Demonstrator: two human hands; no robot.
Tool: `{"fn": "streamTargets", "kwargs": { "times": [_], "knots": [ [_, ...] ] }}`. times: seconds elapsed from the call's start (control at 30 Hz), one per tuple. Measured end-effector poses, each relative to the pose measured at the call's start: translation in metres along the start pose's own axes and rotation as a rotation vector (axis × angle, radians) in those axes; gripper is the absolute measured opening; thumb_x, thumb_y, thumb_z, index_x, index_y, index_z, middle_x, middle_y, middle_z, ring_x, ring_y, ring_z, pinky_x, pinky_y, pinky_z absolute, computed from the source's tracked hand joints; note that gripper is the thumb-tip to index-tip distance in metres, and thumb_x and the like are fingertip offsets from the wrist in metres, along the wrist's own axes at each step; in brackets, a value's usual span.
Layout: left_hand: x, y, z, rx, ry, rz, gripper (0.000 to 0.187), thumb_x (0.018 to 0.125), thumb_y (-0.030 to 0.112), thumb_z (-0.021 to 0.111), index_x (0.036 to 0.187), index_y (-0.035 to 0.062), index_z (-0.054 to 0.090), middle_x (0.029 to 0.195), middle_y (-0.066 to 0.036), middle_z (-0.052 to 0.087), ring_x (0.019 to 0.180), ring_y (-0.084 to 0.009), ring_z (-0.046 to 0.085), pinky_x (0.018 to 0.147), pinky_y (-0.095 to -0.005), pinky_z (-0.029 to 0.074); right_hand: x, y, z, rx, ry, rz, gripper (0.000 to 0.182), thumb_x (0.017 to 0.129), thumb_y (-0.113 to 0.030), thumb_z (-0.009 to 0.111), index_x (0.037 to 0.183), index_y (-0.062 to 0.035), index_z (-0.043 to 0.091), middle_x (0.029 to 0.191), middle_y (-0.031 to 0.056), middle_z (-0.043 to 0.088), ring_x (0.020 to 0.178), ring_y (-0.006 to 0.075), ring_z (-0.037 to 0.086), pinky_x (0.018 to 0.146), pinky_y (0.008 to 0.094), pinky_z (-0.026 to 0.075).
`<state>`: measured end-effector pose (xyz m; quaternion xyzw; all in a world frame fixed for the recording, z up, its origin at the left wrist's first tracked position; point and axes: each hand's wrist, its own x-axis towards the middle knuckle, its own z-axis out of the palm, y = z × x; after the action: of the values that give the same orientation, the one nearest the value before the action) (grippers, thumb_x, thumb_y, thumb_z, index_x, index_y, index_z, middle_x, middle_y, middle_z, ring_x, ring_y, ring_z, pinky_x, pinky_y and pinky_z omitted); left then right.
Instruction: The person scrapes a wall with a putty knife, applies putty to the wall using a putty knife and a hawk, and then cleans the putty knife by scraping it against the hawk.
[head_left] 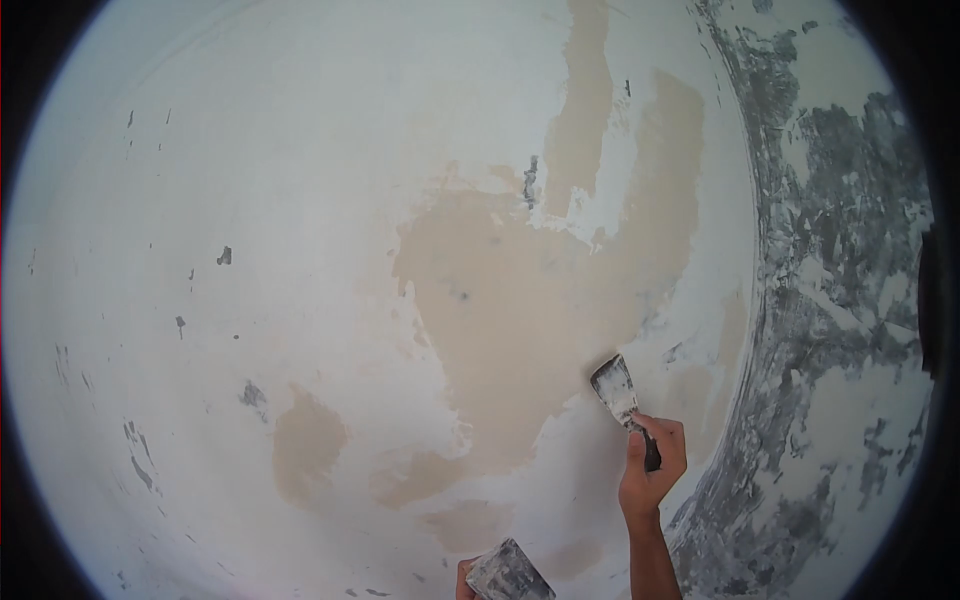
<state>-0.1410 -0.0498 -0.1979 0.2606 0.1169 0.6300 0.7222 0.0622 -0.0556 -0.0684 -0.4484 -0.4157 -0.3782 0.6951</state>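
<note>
My right hand (655,465) grips the dark handle of a putty knife (614,385). Its blade, smeared with white filler, points up and left and lies at or very near the wall, by the lower right edge of a large beige patch (500,310). At the bottom edge my left hand (466,580) shows only in part, its fingers closed at the side of a wide scraper (511,572). Grey and white residue coats that scraper's flat plate. Its handle is hidden.
The white wall (250,180) fills most of the view, with several small dark chips and a smaller beige patch (308,445) at lower left. Along the right runs a corner, beyond which a grey mottled wall (840,300) carries rough white smears. A dark object (929,300) stands at the far right edge.
</note>
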Motion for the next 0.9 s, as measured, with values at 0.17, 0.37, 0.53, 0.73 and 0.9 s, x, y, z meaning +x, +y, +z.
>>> {"fn": "streamTargets", "kwargs": {
  "times": [0.17,0.37,0.53,0.73,0.9],
  "knots": [
    [0.007,0.016,-0.001,-0.034,0.134,-0.082,0.042,0.103,0.034,0.045,0.131,0.005,0.056,0.123,-0.013,0.065,0.111,-0.0304,0.066,0.095,-0.0452,0.055,-0.028,-0.043,-0.009,0.21,-0.079,0.085,0.033,0.096,-0.03,0.065,0.101,0.003,0.069,0.088,0.008,0.059,0.068,0.0122,0.052,0.059,0.0266,0.041],
    [0.032,0.067,-0.087,-0.582,-0.037,-0.408,0.05,0.094,0.026,0.034,0.131,0.0,0.055,0.12,-0.02,0.066,0.108,-0.0362,0.066,0.096,-0.0551,0.053,-0.117,-0.071,-0.015,0.671,-0.654,0.294,0.028,0.101,-0.024,0.056,0.104,0.002,0.065,0.09,0.0122,0.061,0.055,0.0075,0.049,0.044,0.0217,0.037],
    [0.015,0.101,-0.113,-0.674,-0.023,-0.339,0.05,0.093,0.025,0.035,0.13,-0.0016,0.056,0.12,-0.02,0.066,0.108,-0.0363,0.066,0.096,-0.0546,0.053,-0.179,-0.09,0.009,0.656,-0.863,0.173,0.02,0.096,-0.013,0.054,0.099,0.0014,0.068,0.089,0.0122,0.062,0.066,0.0122,0.055,0.055,0.0254,0.044],
    [0.004,0.12,-0.139,-0.636,-0.01,-0.192,0.048,0.098,0.031,0.039,0.13,-0.0003,0.057,0.123,-0.018,0.065,0.108,-0.0334,0.066,0.097,-0.0524,0.053,-0.235,-0.068,-0.008,0.548,-1.015,0.237,0.019,0.092,-0.007,0.054,0.098,0.0007,0.071,0.089,0.0109,0.061,0.067,0.0142,0.056,0.058,0.0255,0.042],
    [0.003,0.127,-0.136,-0.597,0.171,-0.032,0.047,0.093,0.025,0.037,0.124,-0.0017,0.06,0.116,-0.019,0.067,0.103,-0.0339,0.068,0.092,-0.0513,0.055,-0.227,-0.082,-0.039,0.43,-0.95,0.439,0.023,0.094,-0.009,0.052,0.1,0.0015,0.071,0.091,0.0102,0.057,0.066,0.0143,0.055,0.057,0.0255,0.042]
  ]
}}
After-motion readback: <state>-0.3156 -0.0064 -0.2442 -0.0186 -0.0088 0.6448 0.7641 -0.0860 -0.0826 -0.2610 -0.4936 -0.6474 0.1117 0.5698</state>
